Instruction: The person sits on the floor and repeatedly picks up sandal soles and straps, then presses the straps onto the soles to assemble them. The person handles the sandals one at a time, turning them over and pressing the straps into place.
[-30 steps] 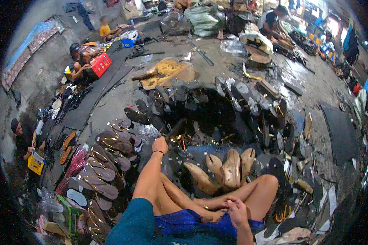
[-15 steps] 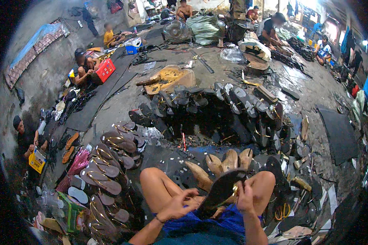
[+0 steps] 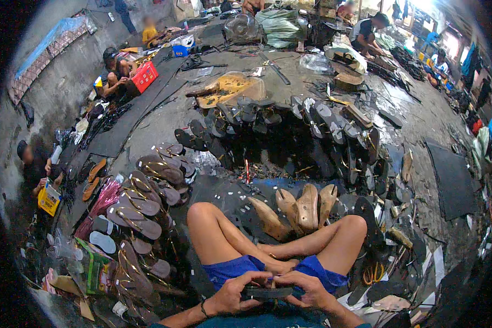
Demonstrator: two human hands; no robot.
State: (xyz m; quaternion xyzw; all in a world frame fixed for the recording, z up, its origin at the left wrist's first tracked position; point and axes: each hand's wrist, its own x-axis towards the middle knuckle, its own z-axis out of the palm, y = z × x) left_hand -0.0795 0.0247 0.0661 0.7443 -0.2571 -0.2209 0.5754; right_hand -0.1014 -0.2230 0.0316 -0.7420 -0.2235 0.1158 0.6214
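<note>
A dark sandal (image 3: pixel 268 293) is held level and close to my body, its sole seen nearly edge-on above my lap. My left hand (image 3: pixel 230 294) grips one end, with the thumb and fingers on either side of the sole. At the other end my right hand (image 3: pixel 310 291) is closed around it, its fingertips near a small light piece on top that I cannot make out. The sandal's strap is mostly hidden by my fingers. Beyond my crossed legs, several wooden shoe lasts (image 3: pixel 307 206) stand together on the ground.
Brown sandals with gold straps (image 3: pixel 139 202) lie in rows at my left. More sandals (image 3: pixel 325 117) ring a dark pit (image 3: pixel 279 145) ahead. A glue-stained board (image 3: pixel 238 90) lies beyond it. Black sheet material (image 3: pixel 449 177) is at the right. Several people work farther off.
The sandal has come down from in front of my knees to close against my body and turned edge-on. Both hands moved with it and drew nearer together. The lasts are now uncovered.
</note>
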